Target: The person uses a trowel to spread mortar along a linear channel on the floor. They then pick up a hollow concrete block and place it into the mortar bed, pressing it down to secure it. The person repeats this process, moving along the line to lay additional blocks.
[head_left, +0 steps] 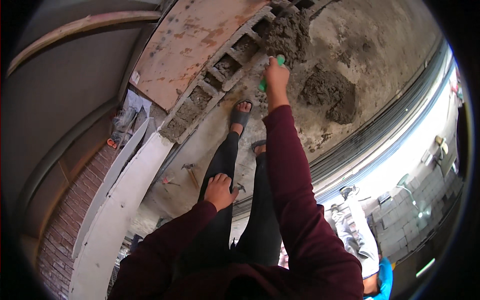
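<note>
My right hand (pixel 276 75) grips a green handle (pixel 262 85) above the concrete floor, at the edge of a pile of wet mortar (pixel 287 35); the tool's working end cannot be made out. A second mortar heap (pixel 330 95) lies to its right. Alongside runs a row of hollow blocks (pixel 197 102), some cavities holding mortar. My left hand (pixel 219 192) rests on my left thigh with its fingers apart and holds nothing. A hammer (pixel 192 177) lies on the floor beside that leg.
A stained pinkish board (pixel 190 40) lies beyond the blocks. A white ledge (pixel 110 210) is at left, near bricks (pixel 75 205). Dark rails (pixel 380 127) cross the right side. A person in a blue top and light trousers (pixel 365 245) is at the lower right.
</note>
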A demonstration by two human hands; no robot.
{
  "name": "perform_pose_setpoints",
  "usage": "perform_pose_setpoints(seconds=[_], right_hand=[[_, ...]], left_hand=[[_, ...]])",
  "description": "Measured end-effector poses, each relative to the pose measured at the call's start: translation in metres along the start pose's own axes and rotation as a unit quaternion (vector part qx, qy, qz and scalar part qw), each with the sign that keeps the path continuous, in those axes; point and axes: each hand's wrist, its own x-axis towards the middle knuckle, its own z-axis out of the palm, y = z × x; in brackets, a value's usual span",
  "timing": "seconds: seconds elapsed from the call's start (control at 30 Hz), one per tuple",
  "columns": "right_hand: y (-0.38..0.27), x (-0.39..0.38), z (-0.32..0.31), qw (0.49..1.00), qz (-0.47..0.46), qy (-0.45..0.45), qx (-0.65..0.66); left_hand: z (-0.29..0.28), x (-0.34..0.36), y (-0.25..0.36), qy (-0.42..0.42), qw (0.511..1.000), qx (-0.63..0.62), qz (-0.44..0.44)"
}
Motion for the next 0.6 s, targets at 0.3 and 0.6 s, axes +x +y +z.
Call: perform_pose_setpoints(seconds=[0.3, 0.6], right_hand=[[0.169, -0.219, 0.063, 0.970, -0.039, 0.000, -0.238], [0.095, -0.038, -0.061, 0.833, -0.259, -0.010, -0.489]], left_hand=[[0.064, -0.030, -0.045, 0.080, 0.996, -0.022, 0.010], [0.023, -0.008, 0.000, 0.017, 0.998, -0.046, -0.035]])
